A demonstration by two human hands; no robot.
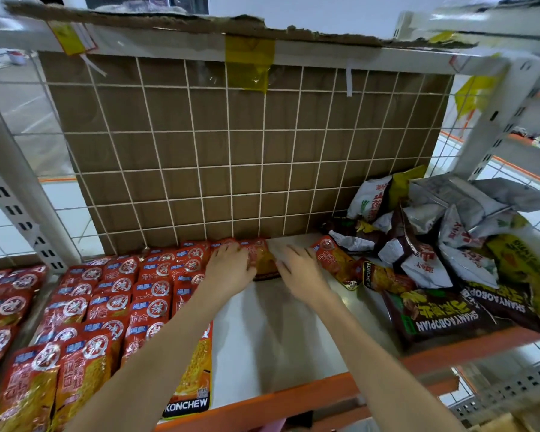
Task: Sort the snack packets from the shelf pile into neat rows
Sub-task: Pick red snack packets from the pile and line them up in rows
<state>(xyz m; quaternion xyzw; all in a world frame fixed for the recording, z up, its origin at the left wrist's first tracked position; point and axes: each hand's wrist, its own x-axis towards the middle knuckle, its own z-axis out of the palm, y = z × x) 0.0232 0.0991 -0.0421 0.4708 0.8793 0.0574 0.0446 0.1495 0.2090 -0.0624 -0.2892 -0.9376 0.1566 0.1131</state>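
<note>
a red konchew packet is set at the back of the shelf, beside the red rows. it is touched by the left hand and right hand, fingers flat, nothing gripped. its edge should be squared against the neighbouring packet. the unsorted pile lies right.

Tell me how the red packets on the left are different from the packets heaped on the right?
The red packets lie flat in overlapping rows; the pile on the right is a jumbled, crumpled heap. The red packets all look alike; the pile mixes white, silver, yellow and dark brown bags. Both sit on the same shelf.
</note>
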